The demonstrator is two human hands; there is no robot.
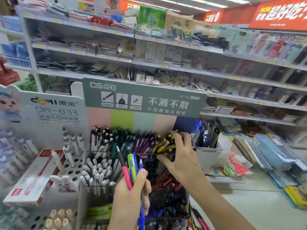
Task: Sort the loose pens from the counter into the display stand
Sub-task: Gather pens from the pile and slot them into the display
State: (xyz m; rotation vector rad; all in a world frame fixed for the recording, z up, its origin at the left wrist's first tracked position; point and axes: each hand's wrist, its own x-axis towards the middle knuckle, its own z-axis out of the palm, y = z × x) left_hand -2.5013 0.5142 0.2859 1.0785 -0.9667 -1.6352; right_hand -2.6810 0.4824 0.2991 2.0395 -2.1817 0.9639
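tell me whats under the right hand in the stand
Yellow-and-black pens in the display stand lie under the right hand, fingers spread over them. Whatever sits beneath the palm is covered.

Left hand (131,193) grips a mixed bunch: a pink-and-black pen (124,168), a lime-green pen (131,165), blue pens (140,165). In the stand, white pens (96,171) sit left, then teal pens (116,138), purple pens (141,141), and yellow-and-black pens (164,143) under the right hand (179,156). The backboard (132,120) runs in stripes of pink, lime, pale green, peach and navy, under a grey-green sign (144,97) with white lettering. Far left, a red-and-white box (33,176).
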